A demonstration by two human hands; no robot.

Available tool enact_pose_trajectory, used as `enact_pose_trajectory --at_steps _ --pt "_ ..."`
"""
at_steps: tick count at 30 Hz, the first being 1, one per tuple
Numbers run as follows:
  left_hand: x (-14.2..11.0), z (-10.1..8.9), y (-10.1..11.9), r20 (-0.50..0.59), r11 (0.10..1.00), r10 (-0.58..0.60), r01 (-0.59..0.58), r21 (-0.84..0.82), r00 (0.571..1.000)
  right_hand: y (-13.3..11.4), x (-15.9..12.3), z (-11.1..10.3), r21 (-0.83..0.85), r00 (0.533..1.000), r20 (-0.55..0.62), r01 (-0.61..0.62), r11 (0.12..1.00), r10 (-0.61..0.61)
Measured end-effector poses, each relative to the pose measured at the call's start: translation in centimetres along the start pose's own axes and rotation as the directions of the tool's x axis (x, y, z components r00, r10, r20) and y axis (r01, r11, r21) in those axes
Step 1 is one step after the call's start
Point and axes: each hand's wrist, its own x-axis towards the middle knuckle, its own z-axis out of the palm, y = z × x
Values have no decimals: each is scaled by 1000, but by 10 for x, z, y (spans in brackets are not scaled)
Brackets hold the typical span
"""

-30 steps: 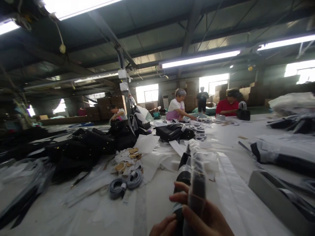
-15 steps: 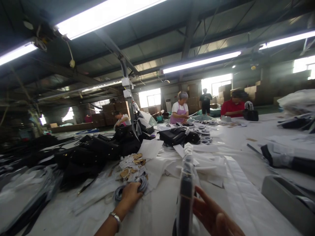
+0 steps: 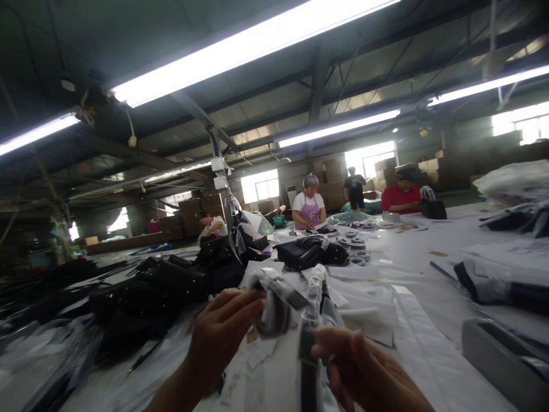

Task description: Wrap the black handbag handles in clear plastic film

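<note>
My left hand [image 3: 225, 326] is raised over the table and closed on a coiled grey strap [image 3: 274, 303], blurred by motion, with a dark piece at its right. Close to its right stands a narrow black bag [image 3: 307, 366], seen edge-on, its upright handle [image 3: 316, 283] wrapped in clear plastic. My right hand [image 3: 347, 360] is at the bag's right side, with bent fingers reaching onto its edge. Blur hides the exact fingertip contact. Loose papers and small tags lie under the left hand.
Black bags [image 3: 158, 286] are heaped at left, and another black bag [image 3: 311, 252] lies ahead. A grey tape dispenser [image 3: 493, 360] stands at right beside white plastic sleeves [image 3: 429, 343]. Grey coils [image 3: 354, 240] lie farther back. Co-workers [image 3: 309, 206] are across the table.
My left hand has lifted the coiled grey strap off the table and brought it up and right, beside the black bag. My right hand's fingers have bent in onto the bag.
</note>
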Motion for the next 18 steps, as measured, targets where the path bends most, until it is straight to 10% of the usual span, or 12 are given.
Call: enact_pose_trajectory --at_steps 4,11,15,18 --pt "36 -17 26 23 916 380 -379 133 925 -36 1 7 19 980 192 -57 998 52" --pt "69 -21 47 6 892 452 -451 -21 892 -54 -22 -2 -41 978 186 -87 995 93" --pt "58 -6 50 -126 939 31 -72 -335 992 -54 -32 -24 -121 1000 23 19 992 -17" --pt "40 15 46 143 646 -500 477 -596 854 -37 -27 -47 -243 996 -61 48 969 -65"
